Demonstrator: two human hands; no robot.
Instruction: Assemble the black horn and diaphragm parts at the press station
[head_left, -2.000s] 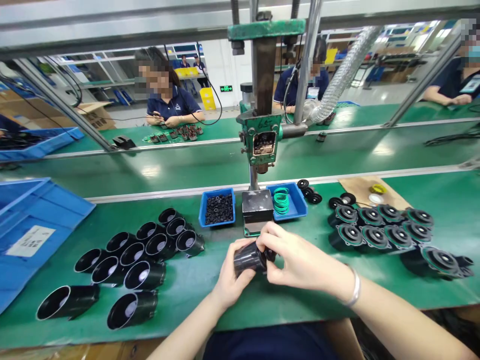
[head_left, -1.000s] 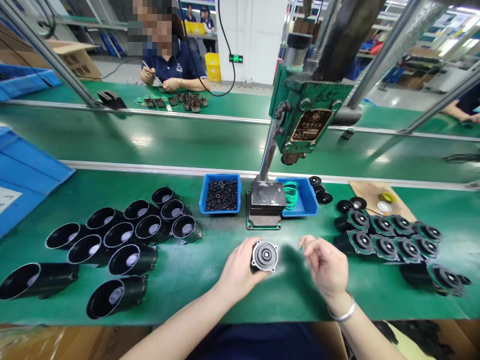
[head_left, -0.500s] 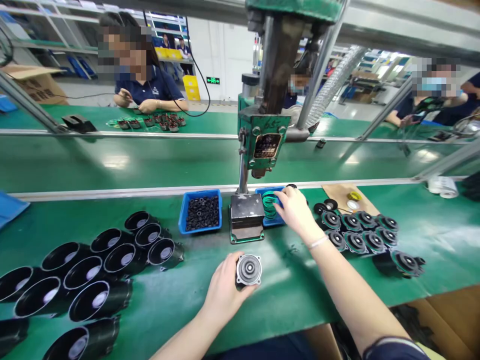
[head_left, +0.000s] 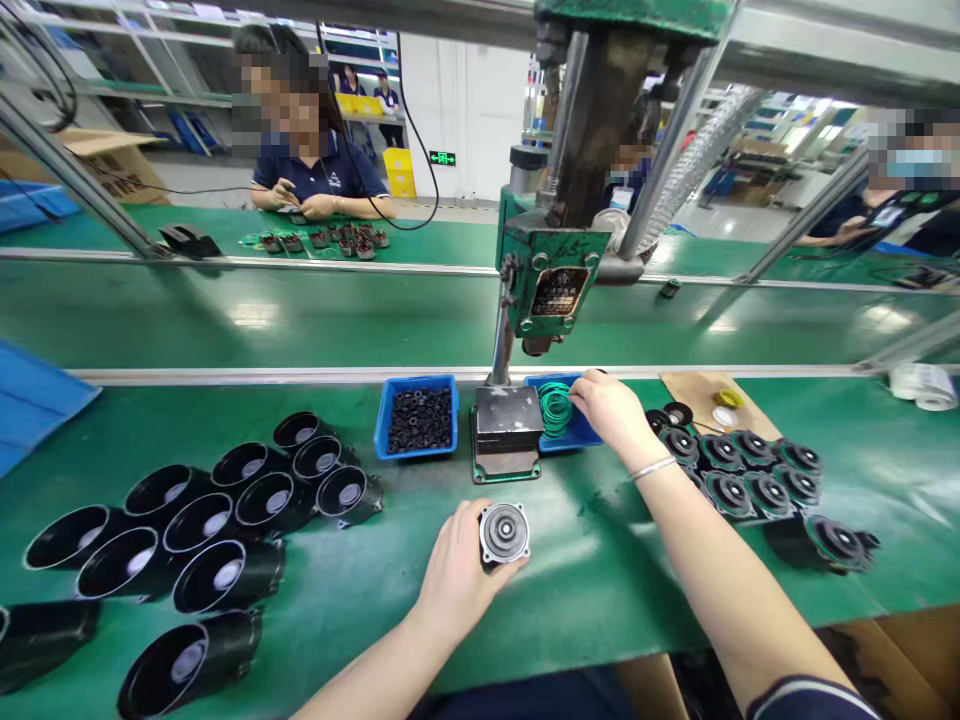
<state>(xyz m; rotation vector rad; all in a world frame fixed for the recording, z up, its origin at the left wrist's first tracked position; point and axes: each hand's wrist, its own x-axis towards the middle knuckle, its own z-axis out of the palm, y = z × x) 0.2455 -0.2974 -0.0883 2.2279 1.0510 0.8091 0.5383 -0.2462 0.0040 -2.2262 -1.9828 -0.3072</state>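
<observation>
My left hand (head_left: 459, 572) is wrapped round a round black motor housing (head_left: 505, 533), whose ringed end with small lugs on the rim faces up. It is held over the front of the bench, before the press base. Farther off, my right hand (head_left: 611, 412) reaches into a blue bin (head_left: 581, 437) beside the press. Its thumb and fingers are pinched at the edge of a pile of green rubber rings (head_left: 553, 410); the fingertips partly hide what lies between them. Left of the press, another blue bin (head_left: 380, 420) holds many small black rings (head_left: 420, 420).
A green bench press (head_left: 555, 285) stands over its metal base (head_left: 508, 415). Open black cylindrical housings (head_left: 202, 575) lie in rows at left. Several housings with ringed ends (head_left: 727, 493) stand at right, near cardboard (head_left: 694, 395). A co-worker (head_left: 322, 165) sits across the bench.
The view has shifted, so the scene sits farther right. My right hand's fingers have closed together at the green rings. My left hand keeps hold of the motor housing.
</observation>
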